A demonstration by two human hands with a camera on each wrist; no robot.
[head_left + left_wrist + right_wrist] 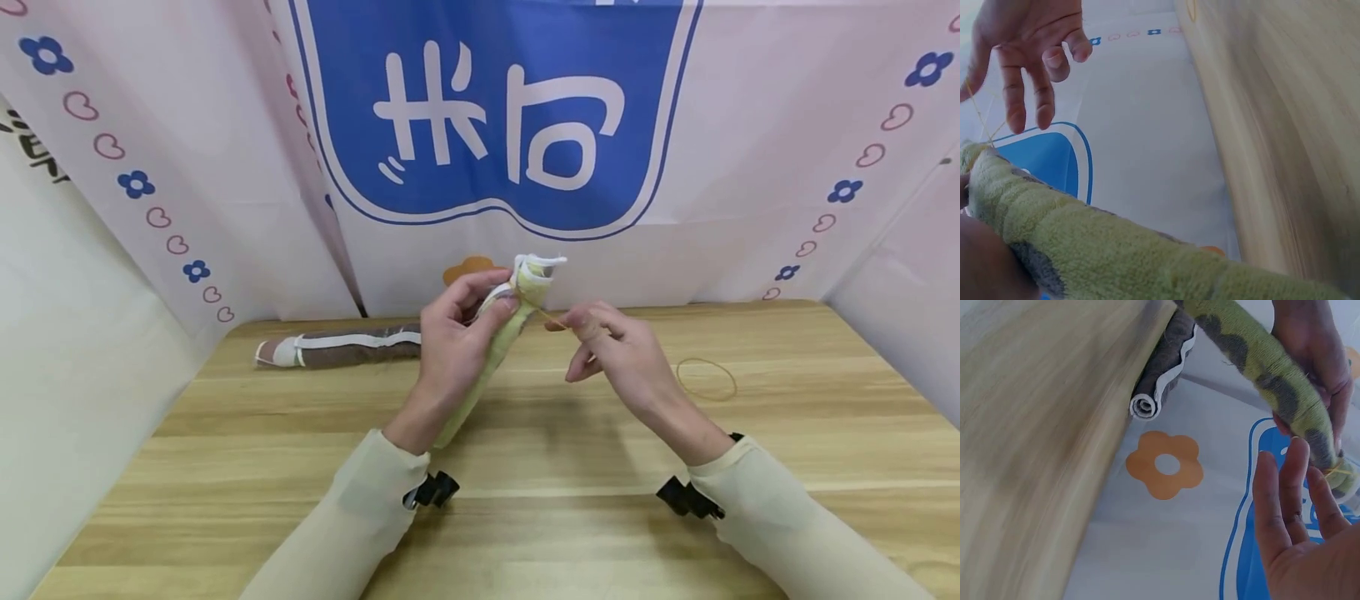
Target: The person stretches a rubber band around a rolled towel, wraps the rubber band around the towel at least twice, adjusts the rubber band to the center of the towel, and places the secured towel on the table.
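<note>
My left hand (453,337) grips a tightly rolled yellow-green towel (491,371) near its upper end, holding it tilted above the table. In the left wrist view the towel's (1104,244) fuzzy surface carries grey patches. White edging sticks out at the roll's top. A thin yellow rubber band (553,320) loops around that end, just beyond my left thumb. My right hand (630,354) pinches the band's other side and pulls it taut away from the roll. The right wrist view shows the band (1337,470) against the towel, with the other right fingers (1269,506) spread.
A brown rolled towel (360,348) with a white strip lies at the back left of the wooden table (570,533), partly behind my left hand. Another rubber band (705,360) lies on the table to the right. A printed cloth (750,167) hangs behind the table.
</note>
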